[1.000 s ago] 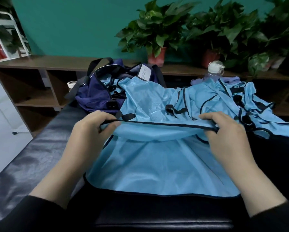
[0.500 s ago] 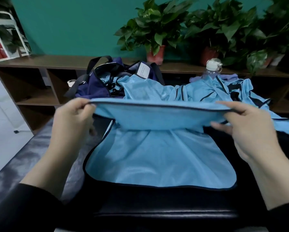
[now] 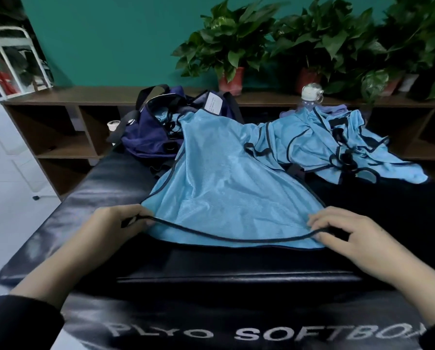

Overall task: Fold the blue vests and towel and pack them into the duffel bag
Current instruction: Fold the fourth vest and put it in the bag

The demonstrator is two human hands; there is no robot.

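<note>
— Two hands, yours, both at the near hem of one vest (image 3: 226, 188). How are they listed?

— Left hand (image 3: 115, 226): fingers curled, pinching the black-trimmed hem at its left corner. Right hand (image 3: 350, 238): fingers curled onto the hem at its right corner, gripping it. The trim sags in a shallow arc between them.

— Where does your vest lie?

— Spread on the black box (image 3: 236, 274), near hem toward you, far end running up against the bag (image 3: 148, 140).

— And the bag?

— Navy, at the far left of the box, mouth open, blue cloth showing inside, a white tag at its rim.

— Other stock in your reach?

— One heap of vests (image 3: 337, 152), crumpled, far right of the box, touching the spread one. Behind it a bottle (image 3: 309, 97) with a white cap, beside a scrap of lilac cloth. One shelf (image 3: 60, 127) along the green wall; several plants (image 3: 231, 46) on top of it.
</note>
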